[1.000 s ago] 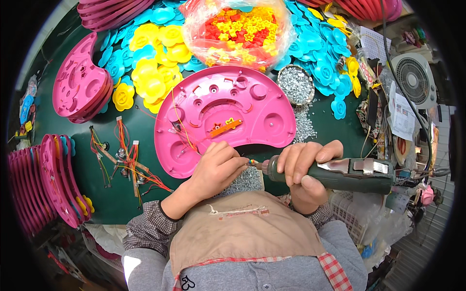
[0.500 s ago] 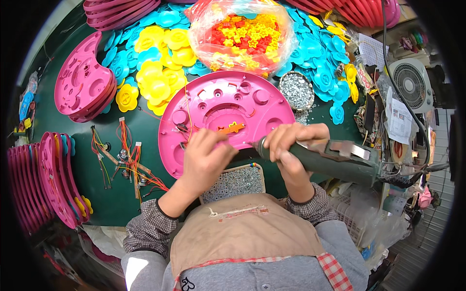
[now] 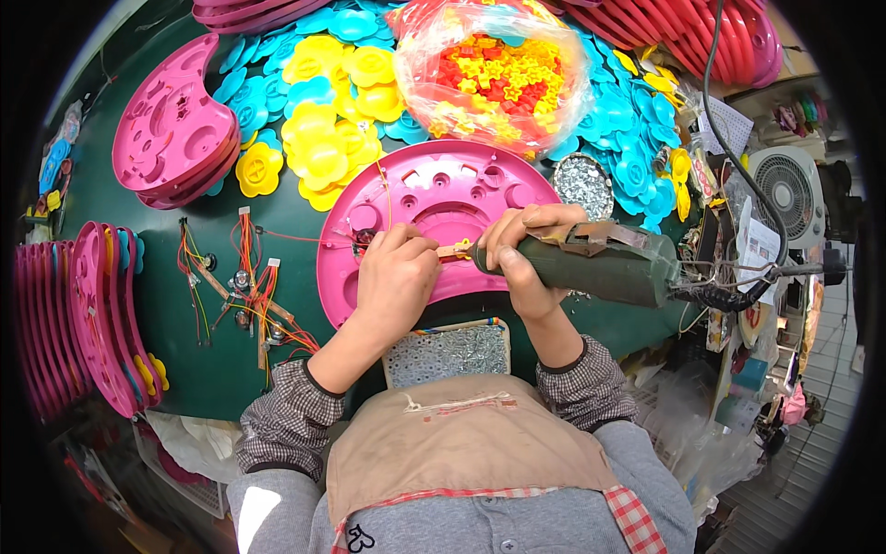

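Pink crescent-shaped shell (image 3: 434, 205): partly covered by left hand (image 3: 399, 282), whose grip cannot be told.
Orange strip (image 3: 453, 251): half-hidden, over shell.
Electric screwdriver (image 3: 604, 268): clasped by right hand (image 3: 528, 257) at shell's near right; bit obscured.

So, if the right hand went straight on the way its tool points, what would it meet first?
Probably the orange strip over the pink shell, right by the tip of the green tool; whether they touch is unclear.
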Demonstrator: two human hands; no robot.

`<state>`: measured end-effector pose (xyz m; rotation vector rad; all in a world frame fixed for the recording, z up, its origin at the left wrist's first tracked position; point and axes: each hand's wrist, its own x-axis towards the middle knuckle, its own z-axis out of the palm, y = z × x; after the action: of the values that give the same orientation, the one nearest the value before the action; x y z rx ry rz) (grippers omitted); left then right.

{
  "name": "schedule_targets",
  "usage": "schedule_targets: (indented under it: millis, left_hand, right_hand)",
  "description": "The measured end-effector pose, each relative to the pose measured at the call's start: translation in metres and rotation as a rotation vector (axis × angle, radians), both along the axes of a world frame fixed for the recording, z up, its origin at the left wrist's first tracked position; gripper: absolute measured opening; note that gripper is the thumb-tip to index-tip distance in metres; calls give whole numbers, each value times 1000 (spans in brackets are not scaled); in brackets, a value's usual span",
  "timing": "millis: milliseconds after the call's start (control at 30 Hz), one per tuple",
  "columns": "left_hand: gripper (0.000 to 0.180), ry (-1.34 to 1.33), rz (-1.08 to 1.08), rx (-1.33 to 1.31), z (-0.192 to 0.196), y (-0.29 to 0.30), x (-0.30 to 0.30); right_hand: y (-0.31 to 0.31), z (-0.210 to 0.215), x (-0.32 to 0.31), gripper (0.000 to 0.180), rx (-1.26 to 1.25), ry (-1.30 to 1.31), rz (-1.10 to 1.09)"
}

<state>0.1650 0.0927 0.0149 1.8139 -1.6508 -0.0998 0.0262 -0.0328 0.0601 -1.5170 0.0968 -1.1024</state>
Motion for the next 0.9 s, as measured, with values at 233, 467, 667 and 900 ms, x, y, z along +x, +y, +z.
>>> schedule_targets:
  millis: [233, 467, 667, 900]
  left_hand:
    - [17, 39, -14, -9, -3, 5, -5]
    - [15, 109, -31, -3, -5, 6, -3]
    - [16, 35, -32, -8, -4, 6, -5]
    - [16, 36, -59, -1, -5, 6, -2]
  right_hand:
    - [1, -10, 1, 39, -15, 172, -63]
    - [4, 9, -2, 40, 75, 36, -50]
    - [5, 13, -6, 40, 92, 48, 2]
    - [6, 3, -2, 38, 110, 135, -72]
